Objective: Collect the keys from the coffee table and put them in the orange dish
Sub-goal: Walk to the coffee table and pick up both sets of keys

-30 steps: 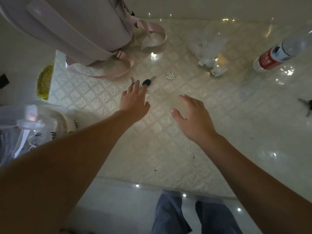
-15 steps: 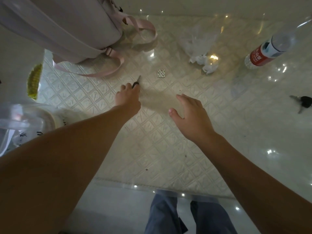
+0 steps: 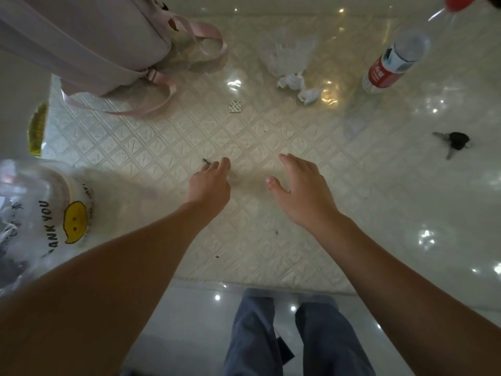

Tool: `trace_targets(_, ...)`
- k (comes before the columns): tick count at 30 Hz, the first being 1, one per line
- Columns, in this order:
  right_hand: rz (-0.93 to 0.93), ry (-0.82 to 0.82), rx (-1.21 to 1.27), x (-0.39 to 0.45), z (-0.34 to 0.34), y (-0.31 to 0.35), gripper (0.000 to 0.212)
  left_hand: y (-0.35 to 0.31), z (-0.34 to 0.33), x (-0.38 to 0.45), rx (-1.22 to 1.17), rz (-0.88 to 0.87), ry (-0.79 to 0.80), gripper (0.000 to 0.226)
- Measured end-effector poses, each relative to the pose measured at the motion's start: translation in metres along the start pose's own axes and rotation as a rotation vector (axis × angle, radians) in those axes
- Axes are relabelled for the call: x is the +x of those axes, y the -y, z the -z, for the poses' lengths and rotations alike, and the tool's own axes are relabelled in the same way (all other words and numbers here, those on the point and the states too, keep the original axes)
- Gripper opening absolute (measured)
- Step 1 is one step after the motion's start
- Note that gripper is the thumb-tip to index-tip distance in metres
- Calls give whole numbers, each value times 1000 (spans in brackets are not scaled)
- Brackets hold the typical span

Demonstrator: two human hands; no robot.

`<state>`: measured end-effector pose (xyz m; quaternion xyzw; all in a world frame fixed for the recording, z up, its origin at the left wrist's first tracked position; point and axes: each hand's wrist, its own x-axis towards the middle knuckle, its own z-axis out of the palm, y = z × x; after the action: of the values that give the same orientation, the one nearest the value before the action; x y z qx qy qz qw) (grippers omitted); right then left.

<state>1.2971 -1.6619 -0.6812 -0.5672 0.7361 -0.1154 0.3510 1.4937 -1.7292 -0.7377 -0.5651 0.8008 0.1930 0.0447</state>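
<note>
Quilted glossy tabletop [image 3: 168, 147], left hand [image 3: 208, 185] curled round metal key [image 3: 205, 160]

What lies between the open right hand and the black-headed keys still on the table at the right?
Nothing: in the head view the stretch from the right hand to the black-headed keys is bare quilted cover and glossy tabletop.

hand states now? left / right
Left hand: closed on a key, only its tip showing past the fingers.
Right hand: open, fingers spread, holding nothing, above the table.
</note>
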Motion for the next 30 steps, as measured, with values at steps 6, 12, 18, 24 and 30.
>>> trace_targets(6,-34,-52,-19,-20,30,-25,62,-56,14,5,-2,-160,-74,23)
trace_targets(12,-90,-113,-3,-43,78,-62,63,-129,31,11,-8,-293,-74,21)
trace_targets(18,-154,-171,-18,-60,116,-112,63,-196,16,22,19,-398,-1,19)
trace_targets(24,-195,-187,-1,-67,122,-160,63,-237,-26,33,95,-442,65,18)
trace_targets(30,-227,-157,35,-74,112,-184,62,-240,-52,29,274,-466,129,55)
